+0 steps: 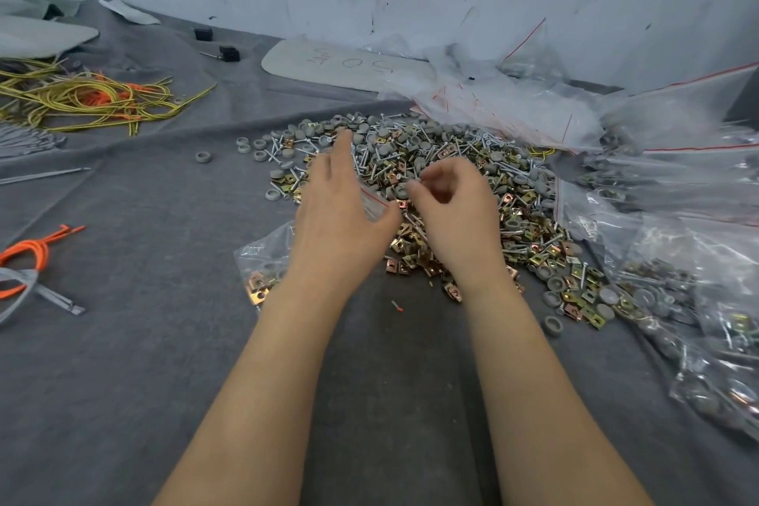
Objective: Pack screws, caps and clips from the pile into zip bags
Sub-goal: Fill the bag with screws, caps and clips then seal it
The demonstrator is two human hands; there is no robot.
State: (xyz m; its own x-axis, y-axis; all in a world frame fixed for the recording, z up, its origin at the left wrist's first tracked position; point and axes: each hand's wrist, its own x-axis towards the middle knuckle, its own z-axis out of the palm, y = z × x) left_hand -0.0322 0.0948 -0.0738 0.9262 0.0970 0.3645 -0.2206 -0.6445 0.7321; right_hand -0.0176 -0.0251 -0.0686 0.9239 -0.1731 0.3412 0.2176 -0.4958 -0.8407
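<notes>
My left hand [341, 218] pinches the red-striped mouth of a crinkled clear plastic zip bag [263, 259]. My right hand [456, 214], beside it, curls over the glinting pile [451, 160] of screws, caps and clips; what it holds, I cannot tell.

a: what is the left hand [341, 218] hiding?
b: it's covering most of the zip bag [263, 259]. on the right hand [451, 214] the fingertips [414, 187] are blurring, so i'm not telling whether they're pinching anything.

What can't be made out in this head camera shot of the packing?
- Head view: whether the right hand pinches anything; the hand itself hides it.
- Head view: whether the left hand grips the zip bag; the hand covers its mouth.
- Head view: packed bags at right; cut by the frame edge.
</notes>
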